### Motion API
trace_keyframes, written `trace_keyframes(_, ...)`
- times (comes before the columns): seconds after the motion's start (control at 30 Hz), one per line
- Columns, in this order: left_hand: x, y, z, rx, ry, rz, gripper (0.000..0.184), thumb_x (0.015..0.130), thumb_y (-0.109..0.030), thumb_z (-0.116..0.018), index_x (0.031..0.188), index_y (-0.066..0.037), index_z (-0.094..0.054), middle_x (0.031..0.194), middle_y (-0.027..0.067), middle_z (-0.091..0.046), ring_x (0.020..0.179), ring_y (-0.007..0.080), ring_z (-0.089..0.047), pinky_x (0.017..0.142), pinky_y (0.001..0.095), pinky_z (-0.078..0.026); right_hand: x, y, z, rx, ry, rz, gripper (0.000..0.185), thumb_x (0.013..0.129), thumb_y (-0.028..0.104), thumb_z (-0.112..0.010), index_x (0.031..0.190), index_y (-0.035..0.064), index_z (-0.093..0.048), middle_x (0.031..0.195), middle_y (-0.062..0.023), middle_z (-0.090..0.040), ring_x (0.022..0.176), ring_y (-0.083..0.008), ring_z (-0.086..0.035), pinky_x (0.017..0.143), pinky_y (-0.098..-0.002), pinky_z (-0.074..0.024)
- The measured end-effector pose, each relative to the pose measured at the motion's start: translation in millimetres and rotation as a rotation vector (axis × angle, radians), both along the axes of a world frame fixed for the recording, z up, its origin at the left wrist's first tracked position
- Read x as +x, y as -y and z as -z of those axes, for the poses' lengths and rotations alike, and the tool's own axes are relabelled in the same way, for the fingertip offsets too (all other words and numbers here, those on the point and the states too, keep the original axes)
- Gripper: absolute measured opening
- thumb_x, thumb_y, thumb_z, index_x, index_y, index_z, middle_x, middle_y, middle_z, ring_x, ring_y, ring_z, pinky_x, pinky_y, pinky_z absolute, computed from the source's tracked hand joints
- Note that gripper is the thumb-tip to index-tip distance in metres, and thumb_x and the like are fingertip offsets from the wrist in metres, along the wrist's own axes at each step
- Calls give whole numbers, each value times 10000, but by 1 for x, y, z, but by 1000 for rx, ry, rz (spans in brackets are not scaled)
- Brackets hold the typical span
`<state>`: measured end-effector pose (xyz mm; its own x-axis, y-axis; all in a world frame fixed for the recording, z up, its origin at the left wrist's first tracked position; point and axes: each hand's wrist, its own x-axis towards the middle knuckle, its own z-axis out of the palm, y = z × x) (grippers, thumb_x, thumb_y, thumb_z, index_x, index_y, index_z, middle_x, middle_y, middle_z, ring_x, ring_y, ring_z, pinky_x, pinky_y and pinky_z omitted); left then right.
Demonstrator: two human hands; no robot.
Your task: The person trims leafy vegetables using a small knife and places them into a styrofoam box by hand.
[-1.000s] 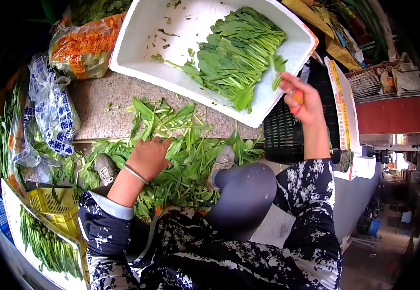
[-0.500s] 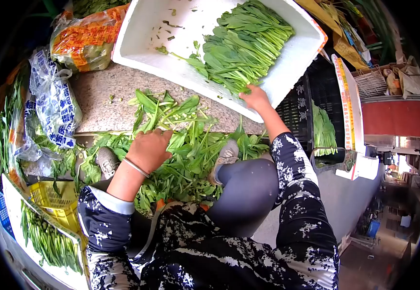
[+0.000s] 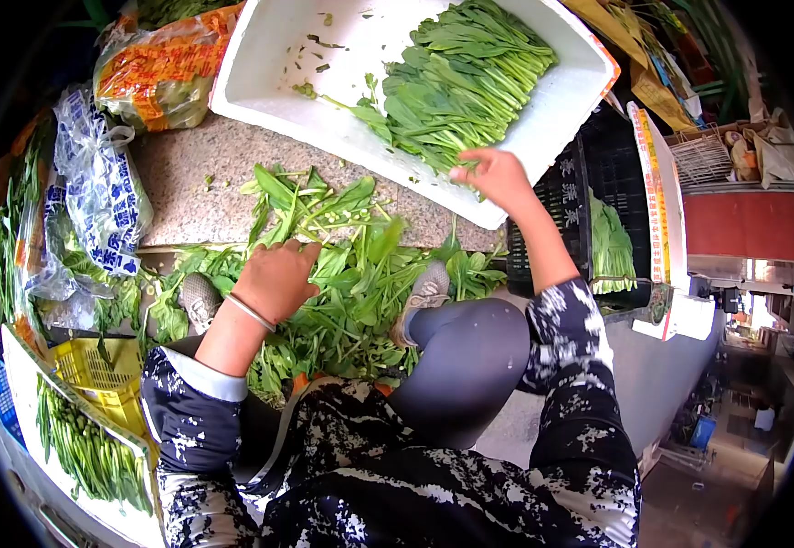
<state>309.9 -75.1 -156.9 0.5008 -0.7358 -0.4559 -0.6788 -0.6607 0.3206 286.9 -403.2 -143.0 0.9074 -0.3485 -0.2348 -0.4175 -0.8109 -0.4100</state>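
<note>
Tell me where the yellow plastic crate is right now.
In the head view, the yellow plastic crate sits at lower left, beside the white foam box holding long green stems.

Speckled stone ledge [image 3: 187,178]; grey floor [image 3: 657,384] at right; red panel [image 3: 746,224] beyond; bright distant opening [image 3: 762,271].

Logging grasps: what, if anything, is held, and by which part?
Can't tell: the right hand is by stacked greens; the left hand hides its grip.

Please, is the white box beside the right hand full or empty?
Partly full: the white box holds greens on one side; bare bottom shows.
</note>
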Motion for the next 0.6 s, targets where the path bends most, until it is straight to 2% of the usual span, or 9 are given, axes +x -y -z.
trace_keyframes(0.03, 0, 0, -1, 2, 2, -2, 546, 735, -268, -618, 1206, -73, -420, 1043, 149, -548, 923, 293, -560, 852, 402, -412, 10, 5, 5, -83, 13, 136, 492, 666, 307, -728, 1065, 55, -588, 715, -41, -545, 628, -148, -537, 608, -262, -433)
trace_keyframes(0.1, -1, 0, 2, -19, 1, -10, 545, 735, -268, -617, 1205, -75, -421, 1042, 148, -549, 922, 293, -560, 849, 403, -414, 23, 28, 42, -468, 283, 2, 589, 641, 300, -737, 1138, 69, -522, 925, -85, -544, 812, -232, -560, 714, -324, -456)
trace_keyframes(0.13, -1, -2, 4, -39, -4, -13, 543, 735, -267, -616, 1204, -76, -422, 1040, 147, -549, 921, 293, -560, 845, 404, -416, 29, 28, 47, -461, 284, -8, 589, 641, 300, -737, 1138, 69, -522, 925, -85, -544, 812, -232, -560, 714, -324, -456)
trace_keyframes(0.2, -1, -1, 3, -33, -17, -31, 542, 732, -267, -617, 1202, -78, -424, 1043, 144, -549, 926, 293, -559, 847, 404, -416, 37, 28, 59, -606, 232, 11, 656, 621, 282, -745, 1173, 82, -452, 1098, -112, -466, 975, -294, -502, 773, -381, -455)
trace_keyframes(0.23, 0, -2, 3, -35, -26, -39, 541, 730, -266, -617, 1201, -80, -427, 1046, 142, -548, 931, 294, -557, 849, 403, -415, 39, 29, 65, -600, 232, 2, 656, 621, 282, -745, 1173, 82, -452, 1098, -112, -466, 975, -294, -502, 773, -381, -455)
trace_keyframes(0.27, -1, -6, 12, -140, 59, -41, 456, 720, -281, -632, 1086, -60, -474, 915, 126, -578, 847, 289, -584, 776, 407, -430, 41, 30, 70, -637, 180, 31, 649, 622, 276, -745, 1163, 82, -445, 1098, -114, -453, 988, -296, -493, 772, -379, -456)
trace_keyframes(0.33, -1, -9, 12, -147, 81, -48, 455, 720, -282, -632, 1086, -61, -474, 916, 126, -577, 846, 291, -583, 774, 407, -431, 41, 32, 79, -668, 152, 53, 528, 635, 247, -737, 1058, 65, -478, 1057, -134, -444, 1006, -307, -479, 750, -383, -464)
trace_keyframes(0.47, 1, -10, 12, -132, 73, -37, 449, 718, -276, -635, 1081, -64, -478, 914, 127, -573, 843, 294, -583, 771, 403, -434, 41, 30, 80, -747, 72, 84, 454, 649, 223, -721, 1002, 50, -493, 1009, -139, -461, 988, -308, -476, 745, -355, -483)
trace_keyframes(0.6, 2, -11, 11, -123, 90, -41, 436, 715, -269, -637, 1067, -62, -484, 912, 130, -571, 843, 295, -583, 770, 400, -436, 44, 35, 83, -799, 112, -41, 409, 637, 185, -712, 964, 49, -508, 978, -143, -502, 944, -303, -507, 718, -364, -493)
